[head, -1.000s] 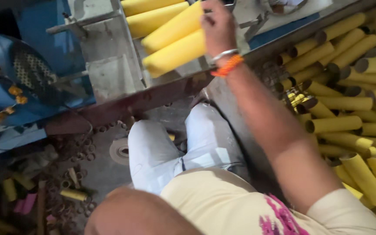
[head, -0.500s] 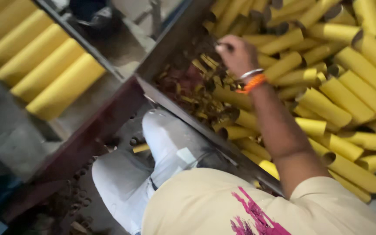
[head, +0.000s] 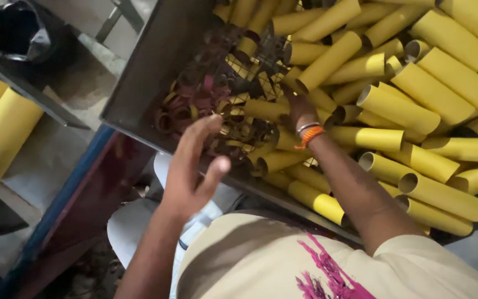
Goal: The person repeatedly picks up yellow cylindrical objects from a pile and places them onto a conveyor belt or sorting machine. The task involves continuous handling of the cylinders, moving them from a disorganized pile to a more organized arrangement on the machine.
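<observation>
Reaching my right hand (head: 301,108) into yellow tubes (head: 399,108), centre frame, grip hidden; left hand (head: 195,166) open, empty. Next: grab one.

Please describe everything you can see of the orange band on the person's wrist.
The orange band is a thin loop, cord or thread by its look, bright orange, worn around the wrist of the right hand. A slim silvery bangle lies right beside it, on the hand's side. The band sits snug on the skin, above the pile of yellow tubes that the hand reaches into.
</observation>
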